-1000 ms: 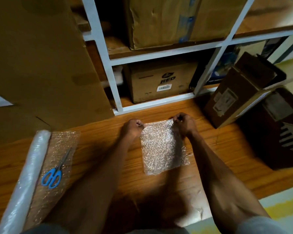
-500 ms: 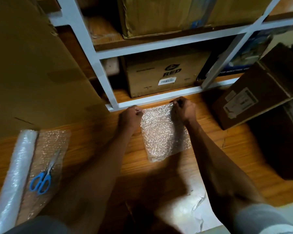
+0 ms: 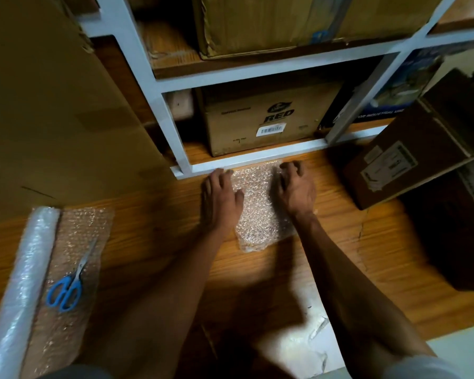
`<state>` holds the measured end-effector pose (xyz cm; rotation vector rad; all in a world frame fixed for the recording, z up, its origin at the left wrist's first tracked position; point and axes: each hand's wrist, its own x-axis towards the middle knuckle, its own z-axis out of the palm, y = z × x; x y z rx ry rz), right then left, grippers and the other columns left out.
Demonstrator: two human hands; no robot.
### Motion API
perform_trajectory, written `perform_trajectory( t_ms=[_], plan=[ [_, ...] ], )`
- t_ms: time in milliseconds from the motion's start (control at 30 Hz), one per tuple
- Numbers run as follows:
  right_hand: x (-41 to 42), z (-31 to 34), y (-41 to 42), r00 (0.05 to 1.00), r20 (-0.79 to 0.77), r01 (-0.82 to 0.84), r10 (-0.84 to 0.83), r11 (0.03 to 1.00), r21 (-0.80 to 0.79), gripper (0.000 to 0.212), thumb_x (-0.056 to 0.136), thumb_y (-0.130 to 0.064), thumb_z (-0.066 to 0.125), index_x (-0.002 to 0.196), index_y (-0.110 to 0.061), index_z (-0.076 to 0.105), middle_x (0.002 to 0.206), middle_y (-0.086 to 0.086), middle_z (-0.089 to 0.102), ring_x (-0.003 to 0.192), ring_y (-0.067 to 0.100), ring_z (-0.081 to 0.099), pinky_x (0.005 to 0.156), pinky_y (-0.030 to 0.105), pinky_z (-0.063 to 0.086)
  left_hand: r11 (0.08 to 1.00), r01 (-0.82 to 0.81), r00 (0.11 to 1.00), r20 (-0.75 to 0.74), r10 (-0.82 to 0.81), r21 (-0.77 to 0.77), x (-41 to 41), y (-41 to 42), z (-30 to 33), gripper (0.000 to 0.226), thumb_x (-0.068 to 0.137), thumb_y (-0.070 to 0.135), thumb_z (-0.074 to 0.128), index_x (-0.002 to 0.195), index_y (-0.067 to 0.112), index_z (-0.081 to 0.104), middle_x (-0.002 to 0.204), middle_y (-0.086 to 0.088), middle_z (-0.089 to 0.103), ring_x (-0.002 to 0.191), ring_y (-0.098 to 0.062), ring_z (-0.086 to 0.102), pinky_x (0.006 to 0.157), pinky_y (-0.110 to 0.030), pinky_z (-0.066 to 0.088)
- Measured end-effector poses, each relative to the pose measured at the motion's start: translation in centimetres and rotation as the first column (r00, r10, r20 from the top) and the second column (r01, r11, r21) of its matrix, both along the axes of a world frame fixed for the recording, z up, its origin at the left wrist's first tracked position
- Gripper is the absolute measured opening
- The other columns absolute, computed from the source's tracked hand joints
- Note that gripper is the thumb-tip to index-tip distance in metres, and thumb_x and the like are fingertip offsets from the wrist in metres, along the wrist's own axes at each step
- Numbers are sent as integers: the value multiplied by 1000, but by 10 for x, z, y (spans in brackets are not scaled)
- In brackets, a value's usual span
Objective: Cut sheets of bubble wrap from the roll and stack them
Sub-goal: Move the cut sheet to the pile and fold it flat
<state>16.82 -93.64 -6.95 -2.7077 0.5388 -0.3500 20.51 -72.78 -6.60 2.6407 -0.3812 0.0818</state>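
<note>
Left hand: left hand (image 3: 220, 199) lies palm down with fingers straight on the left edge of the cut sheet, holding nothing, only pressing.
Right hand: right hand (image 3: 296, 188) rests on the sheet's right side, fingers spread and slightly bent, fingertips on the plastic near its far edge; it grips nothing.
Cut sheet: clear rectangular piece of bubble wrap (image 3: 260, 206) lies flat on the wooden floor (image 3: 153, 214) between the two hands, its long axis running away from the person, its far edge just beside the white shelf frame (image 3: 257, 161).
Whether one sheet or several lie there: cannot tell.
Roll: white roll of bubble wrap (image 3: 22, 285) lies well off to the left of the left hand, its long axis running near to far, with a loose tail (image 3: 74, 258) unrolled flat beside it.
Scissors: blue-handled scissors (image 3: 67, 283) rest on that tail, handles toward the person, blades pointing away.
Step, as judged: flattening the sheet in its place on the stack.
Relation that matters next: roll and scissors both lie leftward, so the left hand is the nearer one; the right hand would have to cross over.
</note>
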Motion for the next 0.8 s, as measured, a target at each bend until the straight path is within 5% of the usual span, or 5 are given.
perform_trajectory(
  t_ms=[100, 333, 433, 600, 800],
  plan=[
    [-19, -8, 8, 993, -82, 79, -85, 995, -64, 53, 100, -45, 32, 134, -13, 57, 133, 16, 58, 117, 36, 53, 96, 44, 43, 999, 23, 998, -66, -21, 35, -17, -4, -5, 63, 92, 47, 57, 146, 21, 39, 150, -10, 32, 137, -29, 35, 114, -42, 37],
    [-40, 2, 11, 973, 95, 167, -209, 927, 336, 42, 96, -8, 58, 138, -9, 58, 130, 20, 61, 112, 38, 61, 93, 42, 50, 960, -90, 979, -203, 35, -267, -30, -10, 8, 62, 95, 13, 64, 151, 16, 39, 158, -10, 23, 141, -25, 34, 118, -29, 33],
    [-49, -1, -2, 954, 64, 244, -293, 881, 406, 36, 97, -18, 62, 133, -14, 60, 115, 17, 69, 101, 37, 68, 90, 43, 56, 938, -215, 964, -211, 160, -271, -37, -2, 6, 56, 94, 10, 61, 147, 14, 44, 152, -11, 32, 132, -25, 42, 110, -30, 41],
    [-69, 8, 0, 973, 5, 202, -232, 858, 473, 32, 95, -3, 66, 127, -1, 65, 99, 22, 76, 87, 22, 68, 72, 15, 38, 917, -311, 940, -225, 257, -250, -55, 7, 1, 41, 90, 12, 64, 130, 13, 55, 132, -13, 50, 119, -30, 51, 100, -40, 43],
    [-82, 17, 1, 979, 30, 163, -202, 861, 481, 43, 88, 9, 64, 131, 2, 62, 104, 22, 75, 91, 30, 70, 73, 14, 39, 912, -302, 931, -290, 221, -276, -55, 7, -4, 30, 85, 7, 67, 111, 22, 61, 112, -1, 65, 104, -24, 62, 91, -41, 54]
  ],
)
